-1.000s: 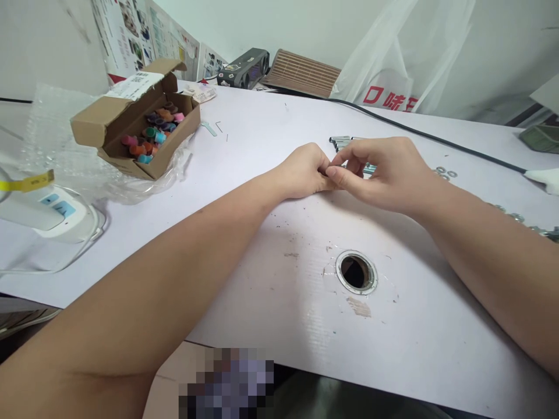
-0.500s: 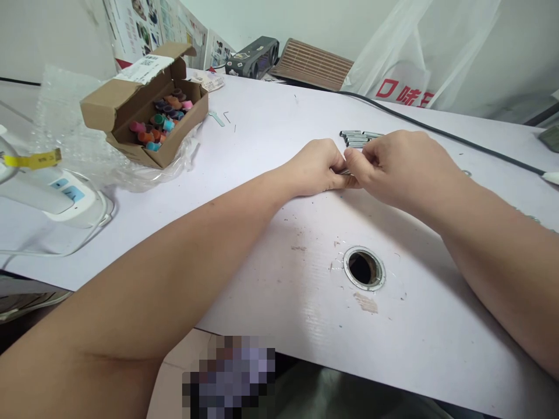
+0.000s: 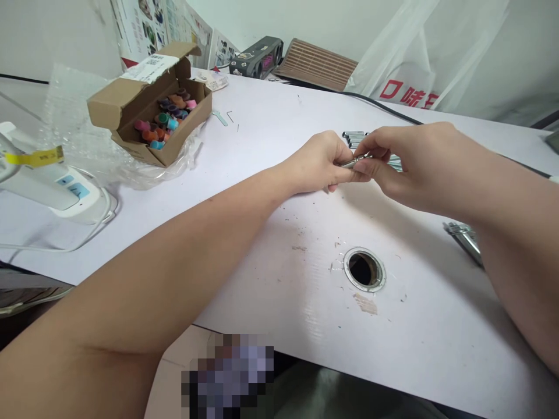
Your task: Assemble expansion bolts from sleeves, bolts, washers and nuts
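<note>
My left hand and my right hand meet above the white table, both pinching a small silver metal rod between fingertips. The rod lies roughly level, a little off the table. Just behind the hands lies a row of several similar metal rods, partly hidden by my right hand. More metal parts lie by my right forearm.
An open cardboard box of coloured caps rests on bubble wrap at the left. A white device with a cable is at the far left. A round grommet hole sits near the front. A black cable and plastic bag lie behind.
Both hands have lifted slightly and shifted right; the metal rod between the fingertips now shows. The view moved, so metal parts by my right forearm came into sight.
</note>
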Available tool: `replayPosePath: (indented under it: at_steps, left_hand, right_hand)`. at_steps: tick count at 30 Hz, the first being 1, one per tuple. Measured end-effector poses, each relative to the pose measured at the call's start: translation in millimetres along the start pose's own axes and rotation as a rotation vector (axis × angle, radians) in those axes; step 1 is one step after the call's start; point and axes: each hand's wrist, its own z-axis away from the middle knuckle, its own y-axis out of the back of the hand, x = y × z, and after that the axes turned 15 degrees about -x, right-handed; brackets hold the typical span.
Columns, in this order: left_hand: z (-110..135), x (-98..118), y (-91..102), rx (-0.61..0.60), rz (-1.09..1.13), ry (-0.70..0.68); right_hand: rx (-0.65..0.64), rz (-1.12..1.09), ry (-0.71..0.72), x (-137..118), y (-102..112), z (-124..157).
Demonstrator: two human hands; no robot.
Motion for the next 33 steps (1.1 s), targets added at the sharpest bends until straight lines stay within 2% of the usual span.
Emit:
replayPosePath:
  at_steps: [4,7,10,12,17,22,27,29,30,31,33]
  left_hand:
    - [1.0,4.2,0.2,0.005,-0.021,-0.020]
    - [1.4,9.0,-0.7,0.052,-0.070,-0.060]
    - [1.1,14.5,-2.1,0.105,-0.086,-0.085]
    - [0.2,16.8,-2.6,0.112,-0.113,-0.101]
    - [-1.7,16.1,-0.9,0.104,-0.230,-0.133]
    - [-0.4,15.2,1.0,0.187,-0.188,-0.164]
    - [1.2,14.0,-1.1,0.173,-0.233,-0.167]
    - [2.9,12.3,-1.2,0.137,-0.260,-0.178]
    - [3.9,11.4,-0.9,0.108,-0.270,-0.174]
    - [4.7,10.4,-0.4,0.110,-0.273,-0.163]
    - [5.7,8.7,1.1,0.111,-0.307,-0.137]
  right_hand:
    - [-0.007,0.043,-0.041,-1.2,4.3,2.8]
    - [0.006,0.050,-0.046,-0.2,7.2,4.5]
    - [-0.041,0.048,-0.083,1.8,8.1,4.6]
    - [-0.050,0.066,-0.047,2.7,7.2,4.2]
    - [-0.001,0.125,0.024,4.2,4.1,5.9]
    - [0.060,0.052,0.018,2.6,6.3,11.9]
    - [0.131,-0.031,0.020,-13.7,23.2,22.3]
    - [0.184,-0.073,-0.045,-14.4,39.2,35.4]
    - [0.185,-0.085,-0.122,-10.7,48.8,45.0]
    - [0.144,-0.099,-0.224,-3.8,58.6,56.5]
    - [-0.075,-0.155,-0.446,18.8,75.4,83.9]
